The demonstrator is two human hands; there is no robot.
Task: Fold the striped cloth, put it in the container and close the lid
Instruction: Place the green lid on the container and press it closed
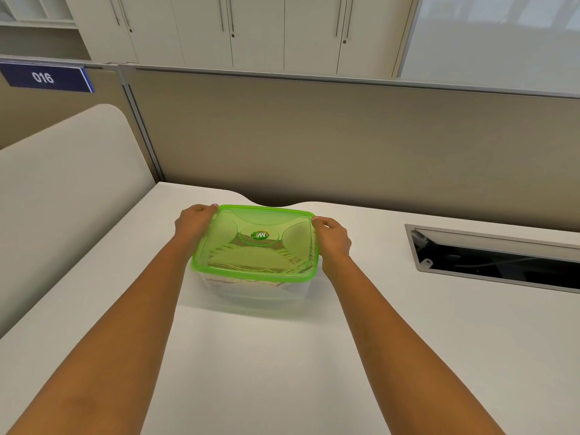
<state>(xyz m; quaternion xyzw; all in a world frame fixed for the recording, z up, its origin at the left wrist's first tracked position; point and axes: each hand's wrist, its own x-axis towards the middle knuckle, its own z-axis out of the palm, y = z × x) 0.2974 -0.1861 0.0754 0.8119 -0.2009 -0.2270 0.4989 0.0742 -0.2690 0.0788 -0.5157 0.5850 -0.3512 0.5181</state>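
In the head view, the left hand curls over the far-left corner of the green lid, fingers bent close and gripping its rim. The right hand does likewise at the far-right corner, fingertips hooked onto the lid's edge. The lid sits on the clear container, which stands on the white table between both hands. The striped cloth lies folded inside, seen through the lid and the near wall, below and between the fingers. To the right, well apart, is a cable slot in the table.
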